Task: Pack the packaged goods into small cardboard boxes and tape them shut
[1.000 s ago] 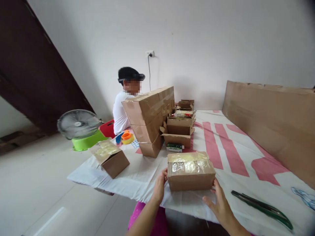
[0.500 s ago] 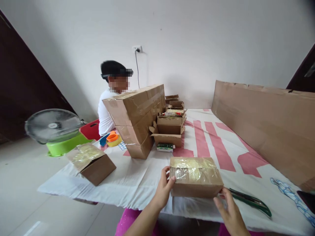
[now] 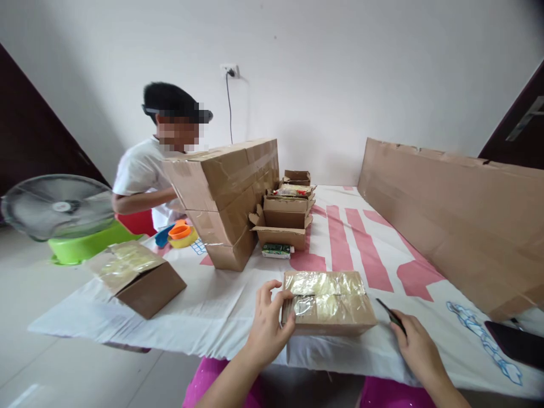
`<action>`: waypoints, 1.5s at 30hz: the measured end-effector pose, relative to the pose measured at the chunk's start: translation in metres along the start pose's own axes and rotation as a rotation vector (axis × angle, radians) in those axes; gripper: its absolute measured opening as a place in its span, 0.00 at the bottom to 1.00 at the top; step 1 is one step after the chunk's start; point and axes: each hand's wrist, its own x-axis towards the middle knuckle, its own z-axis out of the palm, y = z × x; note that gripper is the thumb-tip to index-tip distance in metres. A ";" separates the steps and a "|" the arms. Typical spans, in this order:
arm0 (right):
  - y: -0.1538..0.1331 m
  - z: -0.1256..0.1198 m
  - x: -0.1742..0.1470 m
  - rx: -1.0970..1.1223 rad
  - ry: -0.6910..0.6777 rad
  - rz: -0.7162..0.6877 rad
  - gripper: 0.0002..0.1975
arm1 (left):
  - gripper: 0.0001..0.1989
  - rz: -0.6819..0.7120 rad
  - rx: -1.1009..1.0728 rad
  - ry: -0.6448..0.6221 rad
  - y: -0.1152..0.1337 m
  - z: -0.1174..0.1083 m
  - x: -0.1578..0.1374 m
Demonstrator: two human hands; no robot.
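A cardboard box (image 3: 327,309) with shiny clear tape over its top lies in front of me near the table's front edge. My left hand (image 3: 270,314) grips its left end, fingers bent and thumb against the near corner. To the right of the box, my right hand (image 3: 414,340) is closed around a utility knife (image 3: 390,316), whose dark front end points up and left toward the box. The knife is apart from the box, and most of its handle is hidden in my palm.
Stacked closed boxes (image 3: 229,198) form a wall, with open boxes (image 3: 283,226) and a small green carton (image 3: 277,251) beside it. Another taped box (image 3: 140,277) sits left. A person (image 3: 147,170) sits behind the stack. A cardboard panel (image 3: 450,221) and black phone (image 3: 516,343) are right.
My right hand has left the box's right side and picked up the utility knife from the table. My left hand stays at the box's left end. The view has shifted somewhat.
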 end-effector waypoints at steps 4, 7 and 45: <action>-0.032 -0.034 0.034 0.089 0.113 -0.042 0.16 | 0.19 0.166 0.144 -0.088 0.016 -0.012 0.007; -0.061 -0.061 0.060 0.104 0.099 -0.181 0.16 | 0.28 0.305 0.156 -0.268 0.026 -0.015 0.010; -0.113 -0.120 0.118 -0.441 -0.097 -0.990 0.16 | 0.22 0.191 0.205 -0.364 0.033 -0.006 0.008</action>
